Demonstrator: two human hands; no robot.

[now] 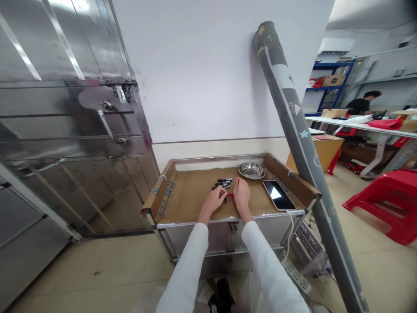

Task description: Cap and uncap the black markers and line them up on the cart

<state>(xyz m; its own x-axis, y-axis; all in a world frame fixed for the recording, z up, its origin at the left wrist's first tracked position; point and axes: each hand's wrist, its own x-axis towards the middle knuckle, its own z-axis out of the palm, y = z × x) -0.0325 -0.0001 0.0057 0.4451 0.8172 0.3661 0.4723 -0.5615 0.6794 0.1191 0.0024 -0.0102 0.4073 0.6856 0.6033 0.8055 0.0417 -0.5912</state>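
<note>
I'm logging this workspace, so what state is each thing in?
Small red item: between left hand and right hand; too small to identify.
Both hands: beside the red item; grip closure unclear.
Black-and-white marker pens: grouped, lying down.
Round, shallow steel dish: upright.
Black-screened, rectangular smartphone: face up; lit or reflecting, unclear.
Long grey patterned roll: rolled up, leaning.
Silver metal door: appears shut.
White oblong power strip: on or off, unclear.

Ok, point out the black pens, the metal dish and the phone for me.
Black pens (pixel 223 184): head view, on the barrels, mid-group.
Metal dish (pixel 252 171): head view, on its inner surface.
Phone (pixel 279 196): head view, on the middle of its screen.
</note>
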